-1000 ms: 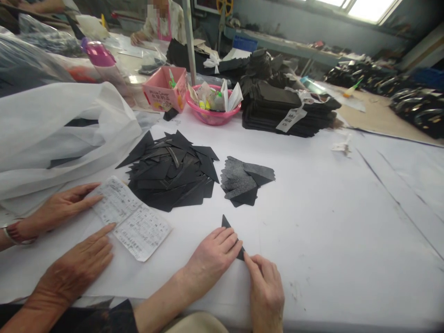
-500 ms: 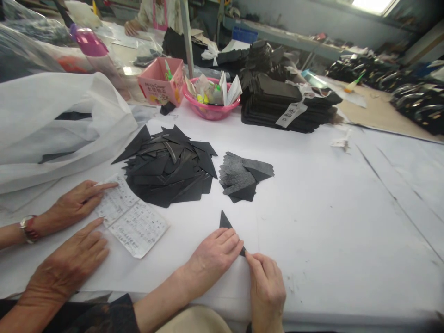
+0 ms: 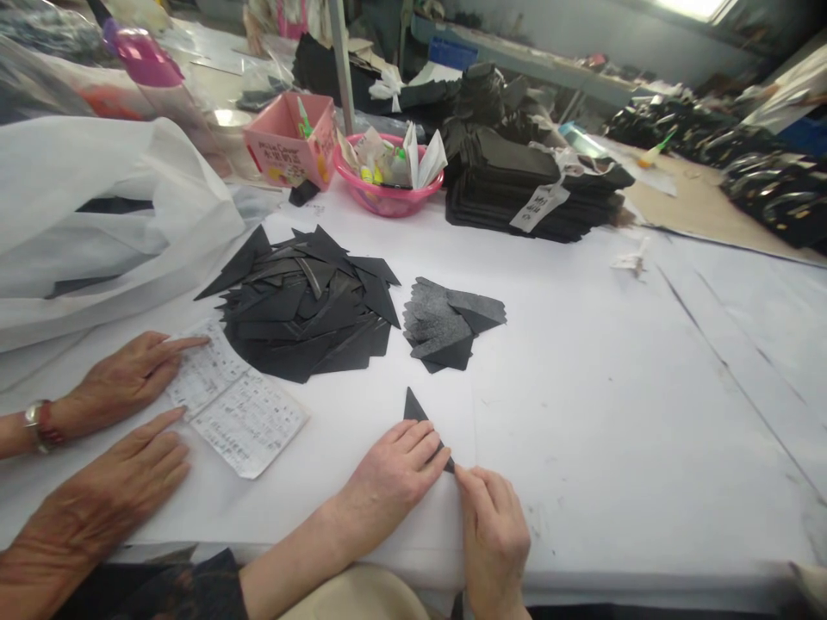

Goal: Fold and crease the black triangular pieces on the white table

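Observation:
A small black triangle piece [image 3: 412, 406] lies on the white table near the front edge. My left hand [image 3: 394, 474] lies flat over most of it and holds it down; only its far tip shows. The fingertips of my right hand [image 3: 492, 534] pinch its near corner. Beyond them are a big heap of black triangle pieces [image 3: 303, 310] and a smaller stack of grey felt-like triangles [image 3: 445, 323].
A co-worker's two hands [image 3: 122, 379] rest on a printed paper slip [image 3: 233, 409] at the left. A white bag [image 3: 96, 224], pink box [image 3: 288, 142], pink basin [image 3: 388, 194] and stacked black pieces [image 3: 530, 194] stand behind. The table [image 3: 646, 387] is bare white at the right.
The view has shifted slightly, so everything sits a little higher and further left. Both my hands stay on the triangle; the co-worker's hands stay on the slip.

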`<state>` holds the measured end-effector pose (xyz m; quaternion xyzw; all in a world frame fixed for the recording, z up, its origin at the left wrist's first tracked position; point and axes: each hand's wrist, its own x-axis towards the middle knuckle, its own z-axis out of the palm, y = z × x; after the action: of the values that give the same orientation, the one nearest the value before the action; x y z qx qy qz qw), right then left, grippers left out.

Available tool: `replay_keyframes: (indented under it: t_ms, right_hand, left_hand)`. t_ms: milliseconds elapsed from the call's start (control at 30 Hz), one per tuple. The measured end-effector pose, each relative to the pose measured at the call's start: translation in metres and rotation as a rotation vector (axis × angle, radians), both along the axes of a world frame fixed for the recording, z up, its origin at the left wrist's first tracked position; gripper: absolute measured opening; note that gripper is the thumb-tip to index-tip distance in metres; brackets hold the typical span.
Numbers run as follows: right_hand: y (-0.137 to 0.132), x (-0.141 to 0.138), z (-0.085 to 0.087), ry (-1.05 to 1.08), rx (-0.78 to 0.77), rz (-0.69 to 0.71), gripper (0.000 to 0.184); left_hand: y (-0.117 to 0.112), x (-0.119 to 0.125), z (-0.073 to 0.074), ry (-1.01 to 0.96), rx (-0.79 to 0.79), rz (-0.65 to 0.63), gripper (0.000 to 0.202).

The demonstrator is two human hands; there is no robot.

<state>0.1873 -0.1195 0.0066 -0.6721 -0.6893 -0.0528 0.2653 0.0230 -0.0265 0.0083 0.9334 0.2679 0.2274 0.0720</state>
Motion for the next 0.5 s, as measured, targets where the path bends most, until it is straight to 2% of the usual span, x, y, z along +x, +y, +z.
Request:
replay_keyframes:
  t_ms: [233, 500]
  right_hand:
    - [-0.0026, -0.0004, -0.0008, 0.000, -0.012, -0.001, 0.019]
    - [-0.0063, 0.0025, 0.0012, -0.020, -0.043, 0.011, 0.024]
  left_hand:
    - [0.0004, 0.0026, 0.0020, -0.005, 0.032, -0.053, 0.022]
    - [-0.0038, 0.0032, -0.0005, -0.004, 0.023, -0.025, 0.021]
